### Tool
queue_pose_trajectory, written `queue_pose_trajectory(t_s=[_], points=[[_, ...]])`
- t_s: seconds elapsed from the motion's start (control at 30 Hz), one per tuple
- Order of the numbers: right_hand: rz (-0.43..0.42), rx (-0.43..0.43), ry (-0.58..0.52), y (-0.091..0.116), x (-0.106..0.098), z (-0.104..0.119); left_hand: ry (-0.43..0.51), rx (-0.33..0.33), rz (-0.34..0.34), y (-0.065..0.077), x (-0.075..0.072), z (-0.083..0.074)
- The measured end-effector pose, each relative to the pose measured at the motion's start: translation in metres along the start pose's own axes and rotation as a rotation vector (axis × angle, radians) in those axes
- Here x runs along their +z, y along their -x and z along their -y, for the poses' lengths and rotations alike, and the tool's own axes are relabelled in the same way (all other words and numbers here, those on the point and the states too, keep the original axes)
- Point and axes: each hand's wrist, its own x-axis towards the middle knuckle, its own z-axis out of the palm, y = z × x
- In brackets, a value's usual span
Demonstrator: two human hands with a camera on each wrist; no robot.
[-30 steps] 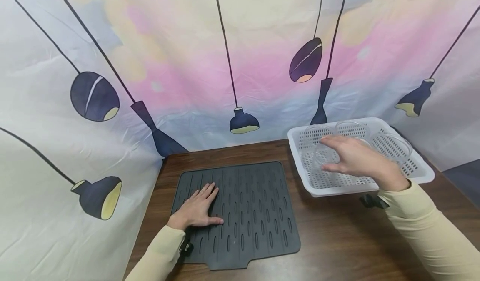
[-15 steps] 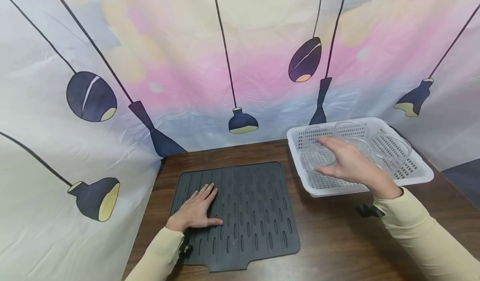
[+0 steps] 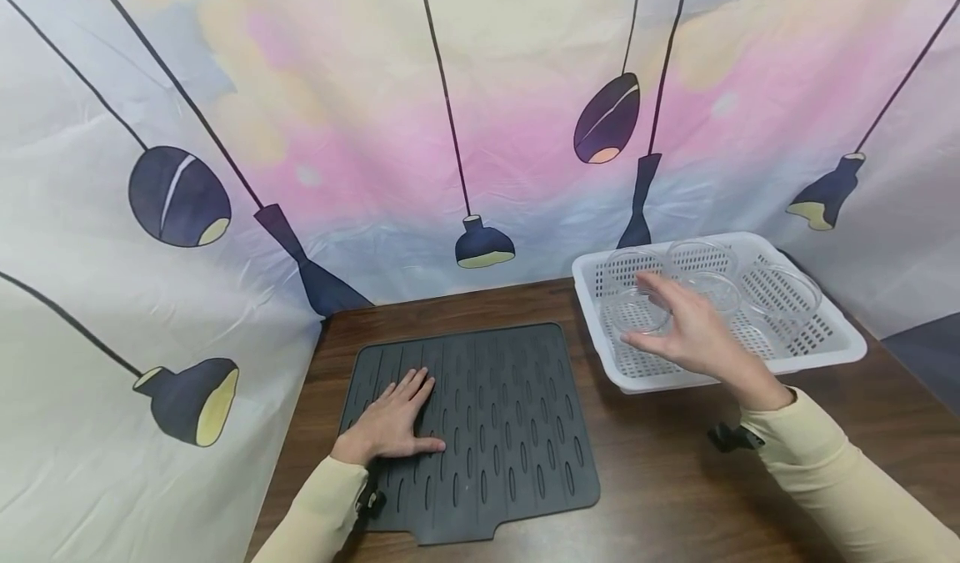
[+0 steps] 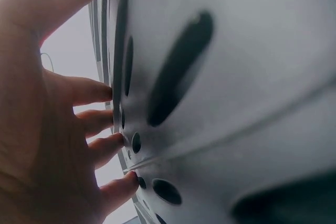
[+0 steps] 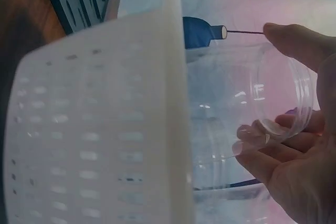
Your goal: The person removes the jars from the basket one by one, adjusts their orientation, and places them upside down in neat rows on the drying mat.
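My left hand [image 3: 390, 421] rests flat with spread fingers on a dark grey drying mat [image 3: 510, 429] with slotted grooves. In the left wrist view, fingertips [image 4: 118, 187] touch the mat's ribbed surface. Over the front left of a white perforated basket [image 3: 817, 354], my right hand [image 3: 693, 329] curls round a clear jar [image 3: 637, 317], thumb on one side and fingers on the other. The right wrist view shows the jar's ridged neck [image 5: 302, 93] between thumb and fingers, with some fingers seen through its wall. The jar's lower part is behind the basket wall there.
Several more clear jars [image 3: 783, 292] stand in the basket behind and to the right of the hand. The brown wooden table [image 3: 660, 480] carries mat and basket. A lamp-patterned cloth [image 3: 375, 129] hangs behind and along the sides.
My right hand has moved a little left and toward me, and the jar in it has shifted left and lower into the basket. The left hand keeps its place on the mat.
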Motion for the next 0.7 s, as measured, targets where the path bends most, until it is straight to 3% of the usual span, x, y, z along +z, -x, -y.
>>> queue_pose_trajectory(t_s=[0.33,0.7], points=[[0.100,0.166,-0.140,0.006,0.005,-0.003,0.013,0.008,-0.011,0.001,0.000,0.000],[0.207,0.182,-0.239,0.014,0.012,-0.018,0.011,0.010,-0.021,0.001,0.001,0.001]])
